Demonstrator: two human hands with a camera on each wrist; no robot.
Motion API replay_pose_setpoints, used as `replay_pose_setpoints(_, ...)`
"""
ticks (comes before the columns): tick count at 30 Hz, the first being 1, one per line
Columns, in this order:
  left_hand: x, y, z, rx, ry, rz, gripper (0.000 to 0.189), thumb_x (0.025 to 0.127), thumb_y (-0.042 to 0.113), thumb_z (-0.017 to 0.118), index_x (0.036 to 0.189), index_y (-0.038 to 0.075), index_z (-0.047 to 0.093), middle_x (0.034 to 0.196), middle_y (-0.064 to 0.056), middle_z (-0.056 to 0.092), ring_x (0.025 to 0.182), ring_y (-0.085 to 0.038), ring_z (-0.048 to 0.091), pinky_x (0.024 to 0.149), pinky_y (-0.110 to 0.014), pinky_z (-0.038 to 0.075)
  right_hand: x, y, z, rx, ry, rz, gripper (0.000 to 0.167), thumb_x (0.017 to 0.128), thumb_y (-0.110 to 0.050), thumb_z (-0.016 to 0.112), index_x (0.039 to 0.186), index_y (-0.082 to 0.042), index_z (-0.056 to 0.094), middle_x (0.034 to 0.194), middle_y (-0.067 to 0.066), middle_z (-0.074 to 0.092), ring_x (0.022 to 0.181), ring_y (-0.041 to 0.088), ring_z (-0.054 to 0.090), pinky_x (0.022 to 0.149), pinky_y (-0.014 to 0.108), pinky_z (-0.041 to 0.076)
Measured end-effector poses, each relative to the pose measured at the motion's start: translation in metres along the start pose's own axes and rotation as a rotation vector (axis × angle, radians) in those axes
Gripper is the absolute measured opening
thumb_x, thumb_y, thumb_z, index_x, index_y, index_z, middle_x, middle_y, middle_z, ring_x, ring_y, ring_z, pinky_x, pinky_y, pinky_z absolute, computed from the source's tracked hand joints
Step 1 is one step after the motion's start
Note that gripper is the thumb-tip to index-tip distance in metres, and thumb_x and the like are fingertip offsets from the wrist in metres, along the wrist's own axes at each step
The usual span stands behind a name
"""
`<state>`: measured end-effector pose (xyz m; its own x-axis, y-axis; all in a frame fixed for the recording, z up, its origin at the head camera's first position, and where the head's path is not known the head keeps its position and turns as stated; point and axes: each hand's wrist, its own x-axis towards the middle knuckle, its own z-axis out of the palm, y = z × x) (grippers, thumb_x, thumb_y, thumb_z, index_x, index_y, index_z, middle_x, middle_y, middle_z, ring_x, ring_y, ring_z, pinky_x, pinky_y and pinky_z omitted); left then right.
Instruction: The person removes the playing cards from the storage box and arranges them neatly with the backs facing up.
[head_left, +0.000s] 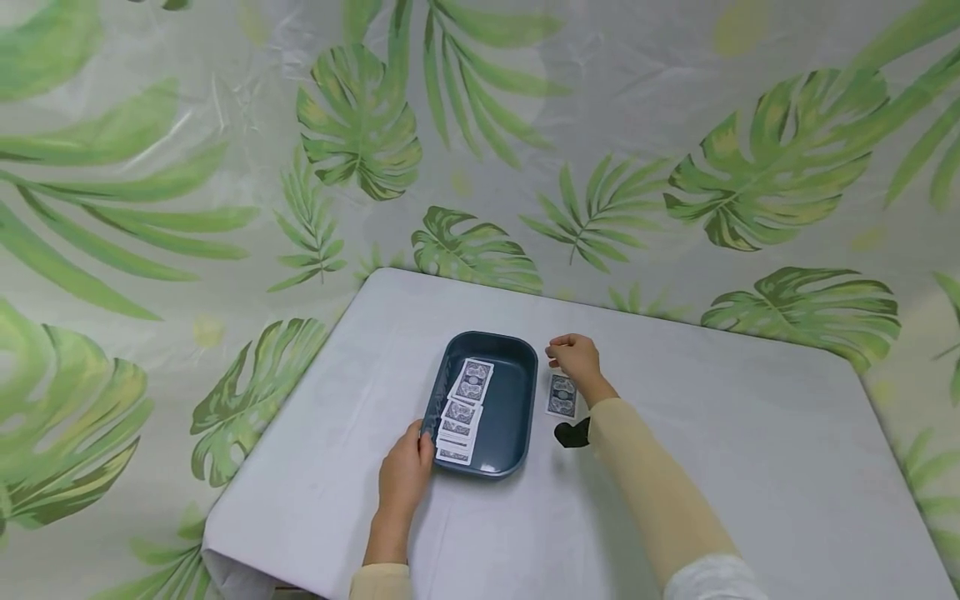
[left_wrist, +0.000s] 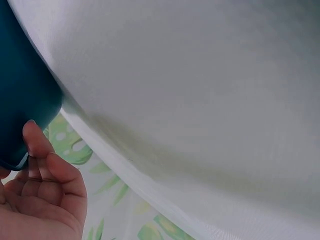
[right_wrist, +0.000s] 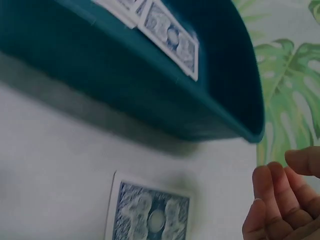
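A dark blue rectangular tray (head_left: 510, 417) is on the white-covered table. Face-down playing cards (head_left: 474, 381) with blue patterned backs lie overlapping in a row along its left side. My left hand (head_left: 402, 475) grips the tray's near left rim; in the left wrist view its fingers (left_wrist: 37, 140) are against the tray's outer wall. To the right of the tray, one face-down playing card (head_left: 562, 396) lies on the cloth. Just beyond that card is my right hand (head_left: 576, 358), fingers loosely bent, thumb apart from them in the right wrist view, nothing between them.
A small black shape (head_left: 572, 434) shows below the single card, against the right sleeve. White cloth (head_left: 750, 433) covers the table to its edges. Behind it hangs a leaf-patterned sheet (head_left: 600, 108).
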<state>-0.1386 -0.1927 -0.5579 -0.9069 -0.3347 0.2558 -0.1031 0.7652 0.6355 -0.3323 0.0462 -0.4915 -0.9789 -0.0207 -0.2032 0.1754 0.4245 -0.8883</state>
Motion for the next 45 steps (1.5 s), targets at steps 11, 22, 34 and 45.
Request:
replay_pose_setpoints(11,0.002,-0.002,0.000,0.033,-0.014,-0.023,0.032,0.096,0.014,0.054,0.122,-0.003,0.061,0.108,-0.019,0.069,0.096,-0.037,0.067,0.077,-0.048,0.052,-0.002,-0.025,0.051,0.064,-0.026,-0.053,0.025,0.093,-0.011,0.061,0.114,0.002,0.062,0.100,0.017,0.067,0.093,0.035,0.067,0.083,0.045,0.052)
replay_pose_setpoints(22,0.006,0.001,0.003,0.031,-0.002,-0.002,0.032,0.096,0.015,0.056,0.122,-0.003,0.062,0.108,-0.019,0.069,0.095,-0.037,0.067,0.075,-0.049,0.052,0.000,-0.019,0.079,0.025,-0.056,-0.060,0.020,0.092,-0.010,0.062,0.108,0.002,0.063,0.093,0.014,0.066,0.094,0.039,0.065,0.083,0.043,0.051)
replay_pose_setpoints(34,0.006,0.002,0.006,0.030,0.004,0.013,0.032,0.096,0.015,0.055,0.121,-0.003,0.063,0.107,-0.018,0.069,0.094,-0.035,0.068,0.073,-0.048,0.053,0.006,-0.003,0.099,-0.124,-0.004,-0.029,0.022,0.087,-0.012,0.064,0.104,0.002,0.066,0.109,0.020,0.063,0.099,0.034,0.058,0.085,0.046,0.047)
replay_pose_setpoints(45,0.002,-0.005,0.002,0.042,0.023,0.009,0.030,0.096,0.014,0.056,0.120,-0.003,0.063,0.105,-0.018,0.070,0.092,-0.034,0.068,0.072,-0.046,0.053,0.005,-0.002,0.117,-0.209,-0.016,0.006,0.030,0.085,-0.013,0.067,0.108,0.006,0.062,0.111,0.024,0.062,0.103,0.037,0.057,0.089,0.047,0.046)
